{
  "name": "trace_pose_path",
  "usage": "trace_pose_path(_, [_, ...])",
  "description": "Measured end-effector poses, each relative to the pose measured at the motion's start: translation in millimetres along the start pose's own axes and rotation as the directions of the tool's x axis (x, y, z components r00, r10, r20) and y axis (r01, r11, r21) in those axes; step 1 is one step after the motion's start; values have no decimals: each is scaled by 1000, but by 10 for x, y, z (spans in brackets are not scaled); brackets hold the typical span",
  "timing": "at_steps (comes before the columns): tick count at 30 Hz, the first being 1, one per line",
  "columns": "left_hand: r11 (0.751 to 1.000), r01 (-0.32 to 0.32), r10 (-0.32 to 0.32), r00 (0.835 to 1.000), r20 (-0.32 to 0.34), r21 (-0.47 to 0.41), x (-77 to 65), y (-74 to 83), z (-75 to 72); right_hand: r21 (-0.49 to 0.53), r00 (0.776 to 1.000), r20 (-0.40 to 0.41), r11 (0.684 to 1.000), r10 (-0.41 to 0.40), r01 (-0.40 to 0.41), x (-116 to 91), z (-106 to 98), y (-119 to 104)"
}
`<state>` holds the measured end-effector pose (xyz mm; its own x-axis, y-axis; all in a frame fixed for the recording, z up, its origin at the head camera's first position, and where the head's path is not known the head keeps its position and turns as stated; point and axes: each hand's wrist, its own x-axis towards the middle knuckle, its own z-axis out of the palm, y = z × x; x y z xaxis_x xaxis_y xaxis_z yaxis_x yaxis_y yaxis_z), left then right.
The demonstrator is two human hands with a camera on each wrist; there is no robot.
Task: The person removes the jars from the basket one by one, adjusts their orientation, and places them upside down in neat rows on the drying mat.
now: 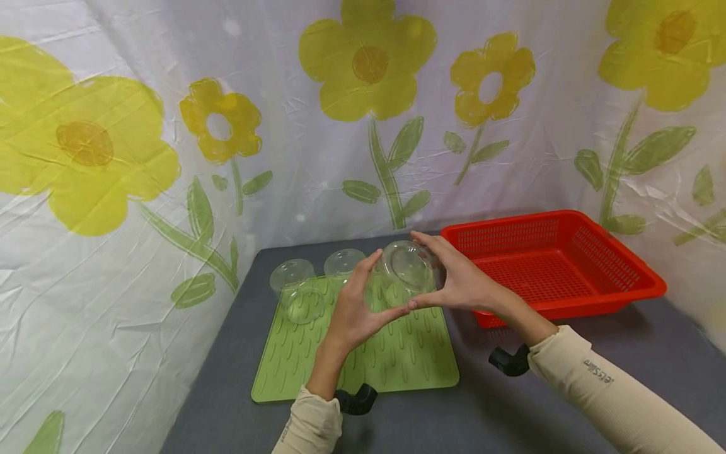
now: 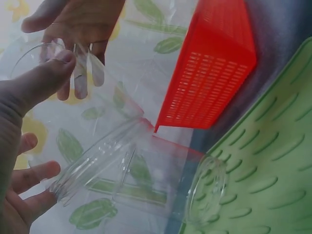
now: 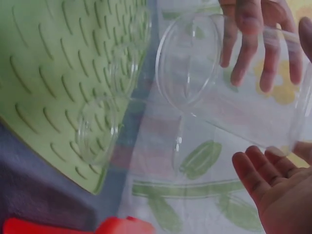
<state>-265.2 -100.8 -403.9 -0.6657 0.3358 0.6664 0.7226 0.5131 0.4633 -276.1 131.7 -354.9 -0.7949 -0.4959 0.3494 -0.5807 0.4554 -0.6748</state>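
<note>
Both hands hold a clear round container (image 1: 407,265) tilted above the green mat, one ringed end turned toward the head camera. My left hand (image 1: 353,315) grips its left side, thumb below and fingers above. On its right side, my right hand (image 1: 462,277) holds it the same way, the two thumb tips close together. Another clear container (image 1: 300,293) stands at the mat's back left, with a second one (image 1: 343,260) beside it, partly behind the left fingers. A third container (image 3: 97,131) shows on the mat in the right wrist view.
The green ridged mat (image 1: 391,372) lies on a dark grey table (image 1: 218,384). A red perforated basket (image 1: 573,309) stands to its right, near the right forearm. A white curtain with yellow flowers (image 1: 272,208) hangs behind and at the sides.
</note>
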Motion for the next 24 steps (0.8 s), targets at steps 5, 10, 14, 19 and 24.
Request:
trace_pose_path(5, [982,78,-82,996,-20,-169,-29,-10,2,111,999,-19,993,41,-39,-6,53,40])
trace_pose_path(10, [940,159,-173,985,-21,-302,-52,20,4,257,1000,-7,966,20,-18,2,122,87])
trace_pose_path(14, [919,171,-192,981,-24,-355,-71,126,-32,349,999,-21,936,-38,43,20,176,115])
trace_pose_path(19, [911,158,-181,983,-25,-381,-89,196,-70,370,998,-55,927,-42,59,30,228,113])
trace_pose_path(24, [942,142,-164,985,-46,-304,-173,-28,-55,350,997,-77,936,-16,42,41,289,93])
